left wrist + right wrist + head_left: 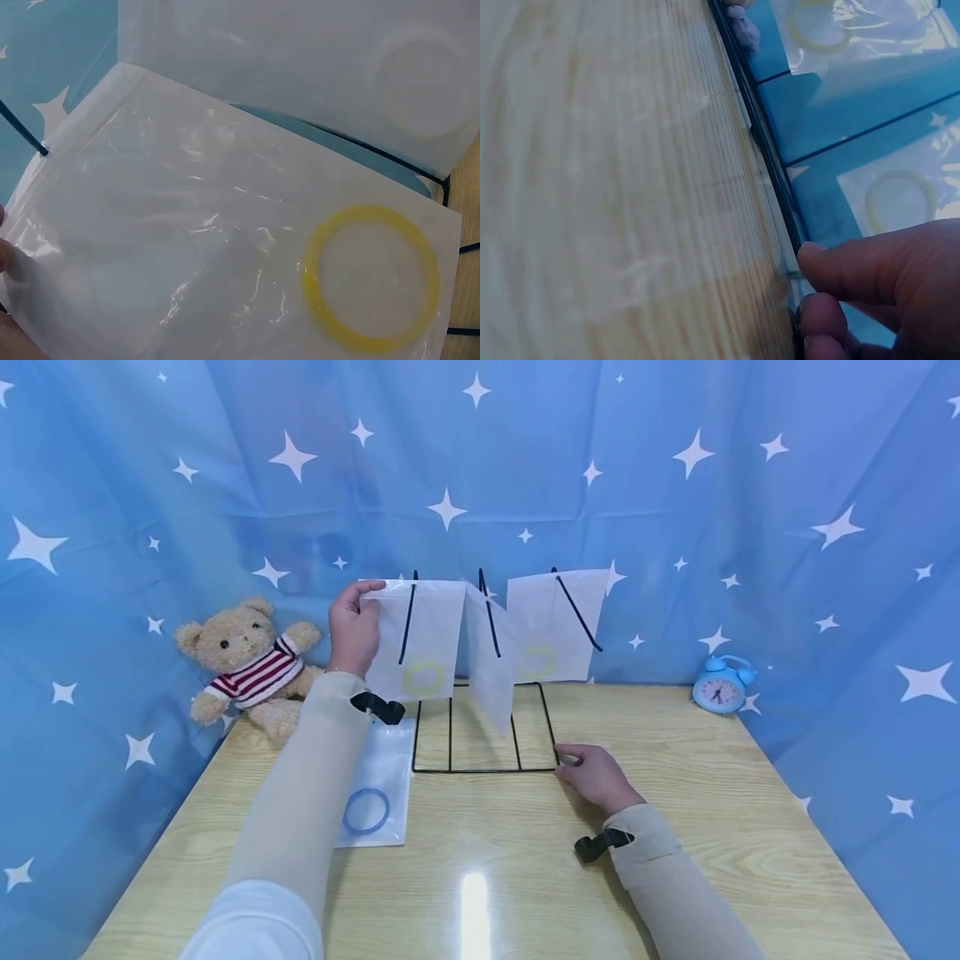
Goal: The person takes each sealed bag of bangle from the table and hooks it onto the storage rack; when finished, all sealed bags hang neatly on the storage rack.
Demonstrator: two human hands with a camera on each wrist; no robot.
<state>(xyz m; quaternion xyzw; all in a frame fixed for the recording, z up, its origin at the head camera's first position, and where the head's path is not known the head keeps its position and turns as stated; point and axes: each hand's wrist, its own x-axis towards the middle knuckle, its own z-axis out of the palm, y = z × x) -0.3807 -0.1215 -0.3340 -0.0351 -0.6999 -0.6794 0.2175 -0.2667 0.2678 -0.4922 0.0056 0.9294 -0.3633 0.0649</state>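
Note:
A black wire rack stands on the table, with three white plastic bags on its hooks. My left hand pinches the top left corner of the left bag. This bag carries a yellow ring near its bottom. The middle bag is turned nearly edge-on, and the right bag faces forward with a faint yellow ring low on it. My right hand grips the rack's front right corner between thumb and fingers, as the right wrist view also shows.
Another bag with a blue ring lies flat left of the rack, partly under my left arm. A teddy bear sits at the back left. A blue alarm clock stands at the back right, before a starred blue curtain.

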